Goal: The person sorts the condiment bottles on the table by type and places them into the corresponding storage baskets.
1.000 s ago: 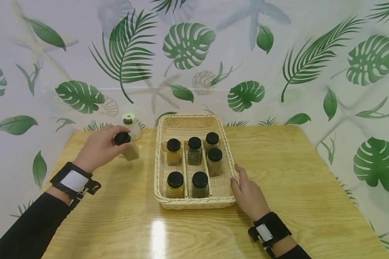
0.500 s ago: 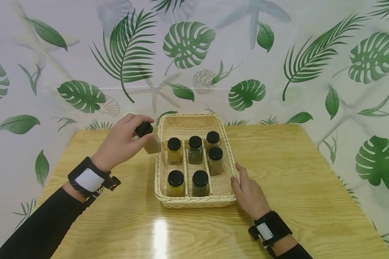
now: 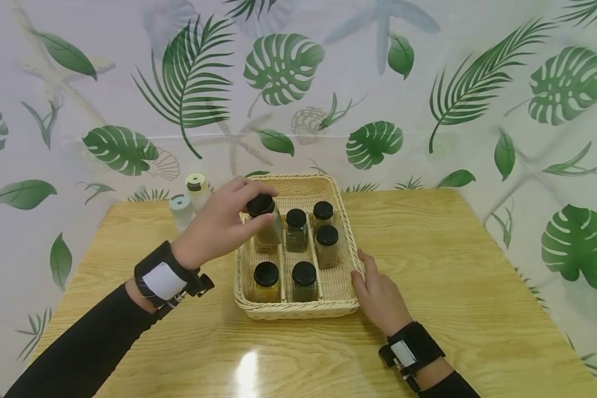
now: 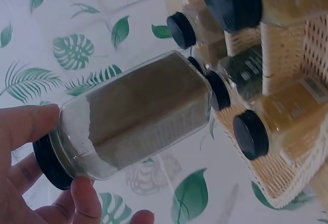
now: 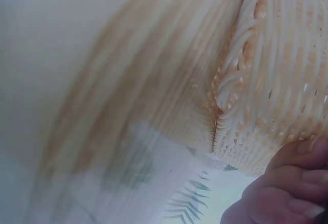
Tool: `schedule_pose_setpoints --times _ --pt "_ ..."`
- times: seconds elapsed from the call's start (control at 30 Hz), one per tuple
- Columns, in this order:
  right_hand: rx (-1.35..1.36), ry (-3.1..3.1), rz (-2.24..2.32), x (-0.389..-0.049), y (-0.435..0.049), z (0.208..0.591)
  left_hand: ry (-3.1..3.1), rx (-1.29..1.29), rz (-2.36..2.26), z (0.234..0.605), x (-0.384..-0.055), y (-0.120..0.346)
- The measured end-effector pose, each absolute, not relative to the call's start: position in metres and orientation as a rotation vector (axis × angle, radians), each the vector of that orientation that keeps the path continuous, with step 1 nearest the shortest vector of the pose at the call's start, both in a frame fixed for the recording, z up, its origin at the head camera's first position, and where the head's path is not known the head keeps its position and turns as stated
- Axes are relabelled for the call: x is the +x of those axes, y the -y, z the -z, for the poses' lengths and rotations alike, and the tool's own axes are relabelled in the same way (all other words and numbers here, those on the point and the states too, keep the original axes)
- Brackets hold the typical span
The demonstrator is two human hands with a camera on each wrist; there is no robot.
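Note:
My left hand (image 3: 224, 224) pinches the black lid of a glass spice jar (image 3: 270, 232), holding it tilted above the left part of the wicker basket (image 3: 298, 310). In the left wrist view this jar (image 4: 148, 111) shows grey-brown powder inside, with thumb and fingers about its lid. My right hand (image 3: 383, 298) grips the basket's right side near the front corner. Curled fingers (image 5: 287, 183) lie by the woven wall in the right wrist view. Inside the basket stand several black-lidded jars, including a yellow one (image 3: 266, 283), a dark green one (image 3: 304, 283) and a brownish one (image 3: 326, 249).
Two pale-lidded containers, one whitish (image 3: 181, 211) and one yellowish (image 3: 196, 187), stand at the back left of the wooden table (image 3: 428, 249). Low dividers split the basket into sections. A leaf-patterned cloth (image 3: 288, 66) hangs behind the table.
My left hand has carried the jar rightward from the table's left side to above the basket. Both pale-lidded containers now show behind it. My right hand stays at the basket.

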State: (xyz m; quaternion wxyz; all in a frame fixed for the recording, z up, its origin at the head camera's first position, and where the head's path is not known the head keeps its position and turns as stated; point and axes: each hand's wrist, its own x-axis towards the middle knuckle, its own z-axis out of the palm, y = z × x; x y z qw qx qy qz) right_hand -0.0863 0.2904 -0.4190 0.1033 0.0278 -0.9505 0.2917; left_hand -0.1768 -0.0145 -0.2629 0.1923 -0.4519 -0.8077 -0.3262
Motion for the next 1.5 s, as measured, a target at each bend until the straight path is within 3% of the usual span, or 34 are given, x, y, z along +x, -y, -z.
schedule_pose_setpoints --times 0.93,1.5 --pt "0.1 2.814 -0.834 -0.086 -0.292 0.417 2.161 -1.671 0.901 0.273 -0.16 -0.061" --pt "0.067 2.828 -0.862 -0.084 -0.291 0.414 2.362 -1.603 0.818 0.287 -0.16 -0.09"
